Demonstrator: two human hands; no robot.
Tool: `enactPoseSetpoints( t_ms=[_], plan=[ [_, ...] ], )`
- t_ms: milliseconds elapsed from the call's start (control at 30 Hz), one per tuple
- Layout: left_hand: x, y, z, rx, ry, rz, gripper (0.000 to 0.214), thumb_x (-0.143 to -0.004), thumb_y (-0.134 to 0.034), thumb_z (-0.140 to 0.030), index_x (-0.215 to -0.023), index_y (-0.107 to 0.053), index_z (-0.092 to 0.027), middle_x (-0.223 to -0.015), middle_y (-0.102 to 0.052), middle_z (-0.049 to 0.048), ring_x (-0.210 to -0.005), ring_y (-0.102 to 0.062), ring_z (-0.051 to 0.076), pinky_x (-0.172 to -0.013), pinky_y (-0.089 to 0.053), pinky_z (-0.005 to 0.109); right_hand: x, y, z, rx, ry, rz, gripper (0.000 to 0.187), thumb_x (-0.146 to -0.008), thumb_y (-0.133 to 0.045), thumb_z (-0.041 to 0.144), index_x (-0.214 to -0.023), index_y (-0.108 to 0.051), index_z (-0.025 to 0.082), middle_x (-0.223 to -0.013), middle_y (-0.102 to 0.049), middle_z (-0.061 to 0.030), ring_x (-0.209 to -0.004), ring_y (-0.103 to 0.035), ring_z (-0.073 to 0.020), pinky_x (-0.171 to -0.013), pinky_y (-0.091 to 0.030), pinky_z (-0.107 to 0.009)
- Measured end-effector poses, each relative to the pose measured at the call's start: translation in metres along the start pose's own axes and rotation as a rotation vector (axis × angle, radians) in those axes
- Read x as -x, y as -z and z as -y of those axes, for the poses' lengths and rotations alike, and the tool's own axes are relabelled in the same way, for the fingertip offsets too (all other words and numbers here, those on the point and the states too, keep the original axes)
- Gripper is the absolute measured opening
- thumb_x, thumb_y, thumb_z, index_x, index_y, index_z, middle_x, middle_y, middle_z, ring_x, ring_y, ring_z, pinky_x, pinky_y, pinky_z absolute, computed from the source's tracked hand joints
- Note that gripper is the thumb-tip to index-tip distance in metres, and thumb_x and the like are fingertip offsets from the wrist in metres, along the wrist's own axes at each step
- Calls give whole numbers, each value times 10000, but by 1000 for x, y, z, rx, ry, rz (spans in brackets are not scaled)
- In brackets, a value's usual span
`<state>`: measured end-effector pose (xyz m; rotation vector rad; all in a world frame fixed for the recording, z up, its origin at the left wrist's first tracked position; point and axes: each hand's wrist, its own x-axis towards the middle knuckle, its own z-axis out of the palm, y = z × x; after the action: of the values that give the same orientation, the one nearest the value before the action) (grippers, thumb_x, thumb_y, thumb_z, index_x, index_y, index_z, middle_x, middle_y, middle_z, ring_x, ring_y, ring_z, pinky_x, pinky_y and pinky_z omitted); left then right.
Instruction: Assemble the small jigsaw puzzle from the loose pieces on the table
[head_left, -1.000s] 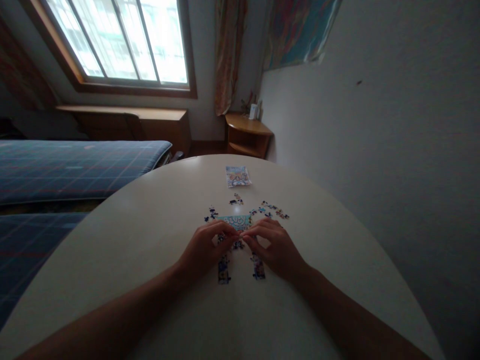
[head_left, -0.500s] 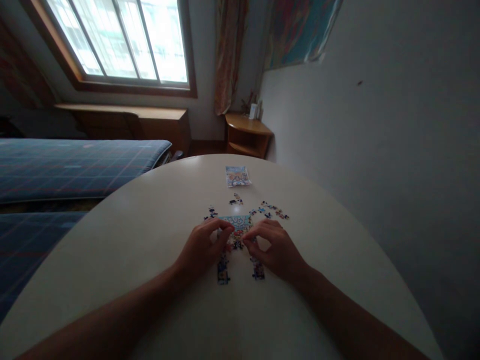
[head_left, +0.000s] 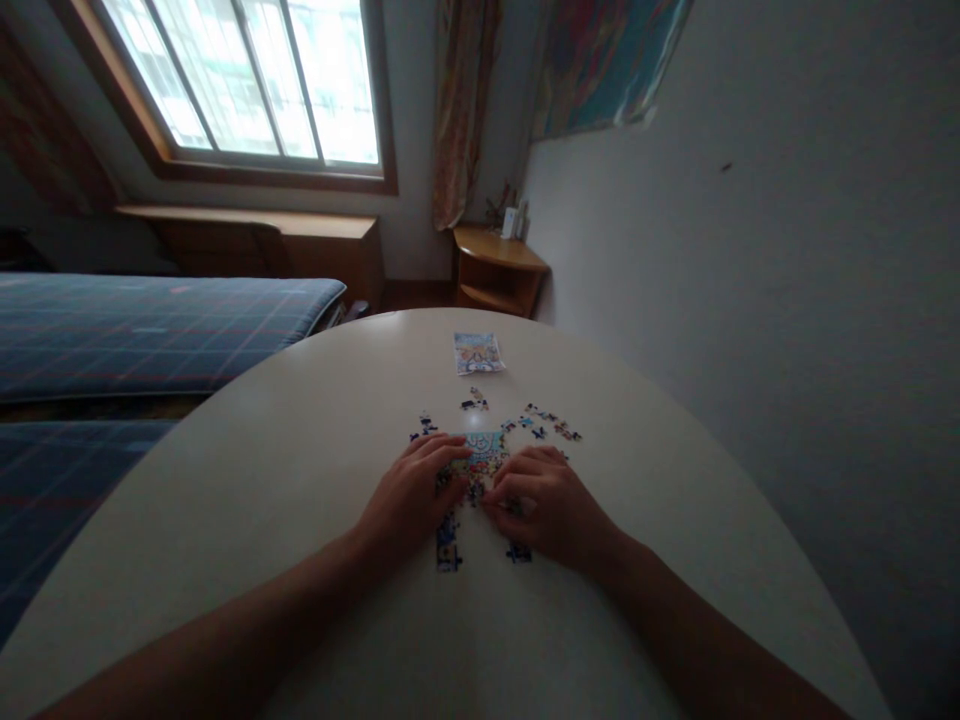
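Two forearms reach in from the bottom edge and I'm looking down on a round white table. Nearest me, two dark strips of joined pieces lie by the wrists, one beside the left hand, one tucked under the right. The left hand rests palm down, fingers stretched flat with the tips pressing on the near-left corner of the assembled puzzle section. The right hand is curled, fingertips bunched narrow at that section's near edge; whether it pinches a piece I can't tell, it's too dim. The section lies flat between and just beyond both hands. Past it, loose puzzle pieces scatter to the right, a few more to the left. Further out, near the far rim, a small picture card lies alone. Beyond the table, a blue plaid mattress at left and a wooden corner shelf under the window.
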<state>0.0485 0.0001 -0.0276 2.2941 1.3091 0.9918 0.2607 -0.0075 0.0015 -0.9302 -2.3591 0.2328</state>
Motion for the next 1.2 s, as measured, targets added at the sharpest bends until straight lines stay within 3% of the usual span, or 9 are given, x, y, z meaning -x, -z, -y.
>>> enactPoseSetpoints(
  t_ms=[467, 800, 1200],
  plan=[
    [-1, 1, -2, -13, 9, 34, 184, -856, -617, -157, -1015, -665, -235, -1222, -668, 33, -1214, -549, 236, -1066, -438, 469, 0, 0, 0, -17, -16, 54, 73, -748, -743, 191, -745, -684, 235, -808, -697, 25, -795, -609, -161, -829, -353, -348],
    [-1, 3, -7, -27, 12, 35, 156, -875, -596, -199, -1014, -660, -230, -1219, -659, 37, -1211, -542, 236, -1074, -429, 466, 3, 2, 0, 62, 74, 20, 29, -801, -719, 233, -790, -703, 254, -806, -694, 22, -797, -601, -164, -845, -348, -349],
    [-1, 6, -13, -56, 22, 51, 274, -757, -680, -177, -1025, -656, -228, -1223, -641, 50, -1217, -529, 261, -1065, -438, 460, 2, 3, 0, 98, 117, 65, 38, -818, -697, 214, -810, -668, 238, -842, -694, 26, -832, -597, -161, -845, -355, -336]
  ],
)
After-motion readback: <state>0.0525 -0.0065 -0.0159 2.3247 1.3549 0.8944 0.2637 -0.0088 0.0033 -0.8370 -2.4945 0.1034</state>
